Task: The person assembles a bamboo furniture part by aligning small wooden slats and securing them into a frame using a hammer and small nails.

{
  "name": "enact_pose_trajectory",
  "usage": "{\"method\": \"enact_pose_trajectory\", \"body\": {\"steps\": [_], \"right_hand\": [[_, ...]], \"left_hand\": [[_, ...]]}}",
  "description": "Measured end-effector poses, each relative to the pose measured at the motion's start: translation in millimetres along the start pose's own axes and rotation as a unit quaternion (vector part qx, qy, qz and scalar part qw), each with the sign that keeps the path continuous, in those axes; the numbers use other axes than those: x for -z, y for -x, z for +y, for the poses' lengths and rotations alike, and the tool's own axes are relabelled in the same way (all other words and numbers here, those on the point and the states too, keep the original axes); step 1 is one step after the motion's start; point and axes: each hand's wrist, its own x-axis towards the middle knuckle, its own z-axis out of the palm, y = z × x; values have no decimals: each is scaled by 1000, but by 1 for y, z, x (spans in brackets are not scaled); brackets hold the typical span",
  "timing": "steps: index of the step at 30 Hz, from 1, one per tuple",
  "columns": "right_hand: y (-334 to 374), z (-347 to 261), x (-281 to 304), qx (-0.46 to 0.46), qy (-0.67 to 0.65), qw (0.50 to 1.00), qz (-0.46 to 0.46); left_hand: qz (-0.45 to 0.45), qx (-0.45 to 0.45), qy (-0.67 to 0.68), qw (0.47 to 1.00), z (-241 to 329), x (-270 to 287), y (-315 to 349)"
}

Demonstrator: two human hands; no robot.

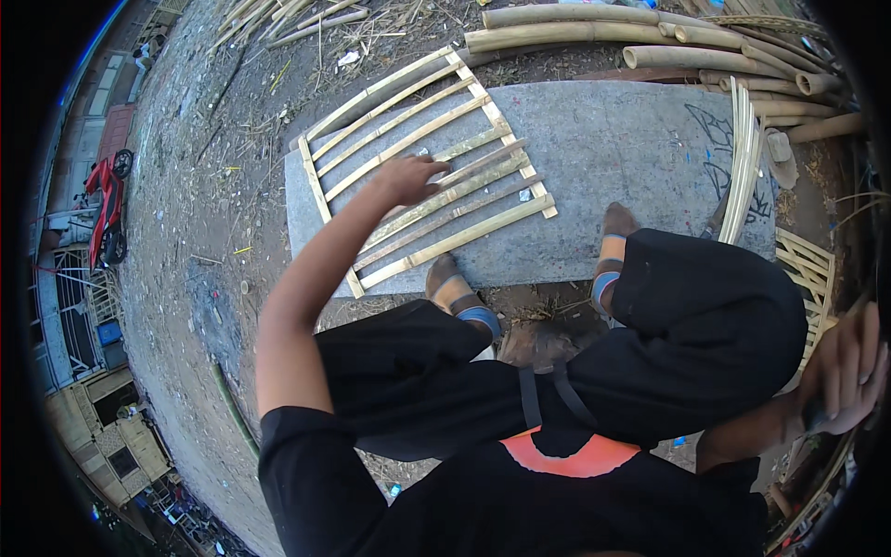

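Observation:
A lattice panel of pale bamboo slats (408, 123) lies on the left part of a grey concrete slab, its slats running between two crosswise strips. Over the middle of the panel is my left hand (408, 180), fingers reaching to the right across the slats and holding nothing that I can see. Whether it presses on them is hard to judge. Out at the far right edge, my right hand (843, 373) is raised beside my knee, blurred, with its fingers curled. Something dark shows at its palm, too indistinct to name.
My feet rest on the near edge of the slab (613, 130). A bundle of thin bamboo strips (745, 167) lies across its right end, beside another lattice panel (806, 269). Bamboo poles (557, 35) are piled beyond. A red motorcycle (108, 209) stands far left.

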Motion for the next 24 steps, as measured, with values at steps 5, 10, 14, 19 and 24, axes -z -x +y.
{"method": "enact_pose_trajectory", "body": {"steps": [5, 10, 14, 19, 24], "right_hand": [[-45, -50, 98, -27, 334, 942, 22], [-58, 62, 129, -157, 459, 859, 162], [-46, 148, 186, -298, 420, 847, 129], [-26, 215, 243, -265, 532, 800, 83], [-22, 230, 261, -240, 722, 644, 82]], "left_hand": [[194, 109, 159, 962, 61, -75, -92], [244, 233, 142, 931, 108, -122, -115], [287, 253, 121, 916, 119, -133, -120], [334, 252, 107, 902, 135, -123, -130], [346, 265, 94, 895, 135, -124, -126]]}}
